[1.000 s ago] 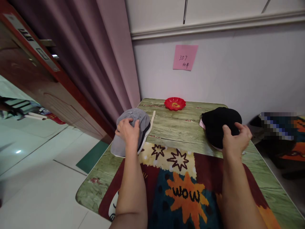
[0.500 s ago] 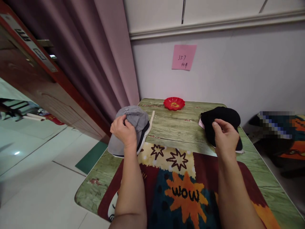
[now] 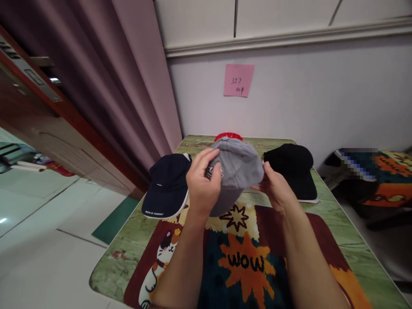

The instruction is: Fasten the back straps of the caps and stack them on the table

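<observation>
A grey baseball cap (image 3: 241,165) is held up over the middle of the table, its brim pointing down toward me. My left hand (image 3: 204,180) grips its front left, thumb and fingers pinching the crown near some dark lettering. At the cap's right edge is my right hand (image 3: 278,184), with the thumb at the rim and the fingertips partly hidden under it. To the left lies a navy cap (image 3: 169,176) with white lettering on its brim, on top of something white-edged. A black cap (image 3: 292,167) rests just beyond my right hand, with a pale edge beneath it.
A red scalloped dish (image 3: 228,136) shows behind the grey cap. The green wood-pattern table (image 3: 112,257) carries a colourful mat (image 3: 247,266). A pink note (image 3: 238,80) is stuck on the wall. A curtain and door stand at left; a second mat-covered surface is at right.
The grey cap has been lifted off the left pile and carried right, uncovering the navy cap. My right hand has left the black cap and moved left to the grey cap.
</observation>
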Demonstrator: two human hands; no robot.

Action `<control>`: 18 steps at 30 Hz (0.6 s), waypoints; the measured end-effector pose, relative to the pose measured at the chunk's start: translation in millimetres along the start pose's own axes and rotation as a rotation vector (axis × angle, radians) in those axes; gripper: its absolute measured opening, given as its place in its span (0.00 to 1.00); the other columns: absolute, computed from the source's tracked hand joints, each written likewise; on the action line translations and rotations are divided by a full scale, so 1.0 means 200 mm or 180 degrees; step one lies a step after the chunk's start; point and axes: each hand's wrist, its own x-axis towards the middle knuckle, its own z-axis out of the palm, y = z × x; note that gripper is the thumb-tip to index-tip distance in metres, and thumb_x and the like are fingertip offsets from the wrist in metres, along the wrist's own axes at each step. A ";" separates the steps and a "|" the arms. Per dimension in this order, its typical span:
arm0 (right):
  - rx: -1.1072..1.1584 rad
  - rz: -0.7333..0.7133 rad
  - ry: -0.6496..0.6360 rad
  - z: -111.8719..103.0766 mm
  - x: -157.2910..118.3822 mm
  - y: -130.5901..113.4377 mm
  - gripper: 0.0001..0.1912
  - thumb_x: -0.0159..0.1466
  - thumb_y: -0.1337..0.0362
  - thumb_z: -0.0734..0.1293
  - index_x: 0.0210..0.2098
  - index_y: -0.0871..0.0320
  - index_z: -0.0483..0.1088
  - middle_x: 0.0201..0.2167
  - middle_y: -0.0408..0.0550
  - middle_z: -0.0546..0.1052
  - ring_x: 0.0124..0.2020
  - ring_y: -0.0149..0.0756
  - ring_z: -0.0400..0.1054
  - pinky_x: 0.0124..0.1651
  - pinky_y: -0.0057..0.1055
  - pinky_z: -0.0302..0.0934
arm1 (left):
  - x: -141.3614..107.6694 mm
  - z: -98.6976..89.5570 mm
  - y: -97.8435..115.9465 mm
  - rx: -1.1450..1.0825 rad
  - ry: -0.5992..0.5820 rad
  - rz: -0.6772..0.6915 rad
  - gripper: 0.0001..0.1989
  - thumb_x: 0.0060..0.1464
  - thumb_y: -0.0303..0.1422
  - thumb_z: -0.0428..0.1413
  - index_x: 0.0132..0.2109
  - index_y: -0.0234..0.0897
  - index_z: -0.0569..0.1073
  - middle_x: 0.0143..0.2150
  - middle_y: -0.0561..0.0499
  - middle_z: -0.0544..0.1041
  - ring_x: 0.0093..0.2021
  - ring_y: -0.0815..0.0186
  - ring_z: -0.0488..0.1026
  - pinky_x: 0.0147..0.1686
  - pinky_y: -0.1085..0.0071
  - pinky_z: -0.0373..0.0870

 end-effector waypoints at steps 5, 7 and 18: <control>0.1118 -0.0056 0.0315 -0.05 0.02 -0.05 0.19 0.57 0.52 0.77 0.42 0.56 0.78 0.36 0.45 0.84 0.33 0.36 0.78 0.30 0.27 0.72 | -0.04 0.09 0.00 0.0082 -0.0583 0.0306 0.13 0.58 0.27 0.58 0.49 0.39 0.81 0.52 0.45 0.80 0.54 0.58 0.76 0.60 0.59 0.70; 0.1326 -0.0112 0.0299 -0.09 0.03 -0.07 0.15 0.56 0.59 0.78 0.41 0.56 0.78 0.35 0.43 0.84 0.31 0.34 0.78 0.31 0.26 0.73 | -0.04 0.11 -0.03 0.0099 -0.0852 0.0343 0.11 0.58 0.28 0.58 0.47 0.37 0.81 0.50 0.44 0.81 0.52 0.59 0.77 0.58 0.61 0.71; 0.1521 -0.0336 -0.0196 -0.09 0.00 -0.10 0.14 0.44 0.72 0.70 0.32 0.55 0.76 0.27 0.37 0.80 0.26 0.30 0.72 0.38 0.29 0.71 | -0.02 0.10 -0.16 -0.0539 -0.1780 -0.1075 0.16 0.60 0.40 0.57 0.27 0.35 0.75 0.28 0.50 0.77 0.32 0.66 0.74 0.37 0.71 0.69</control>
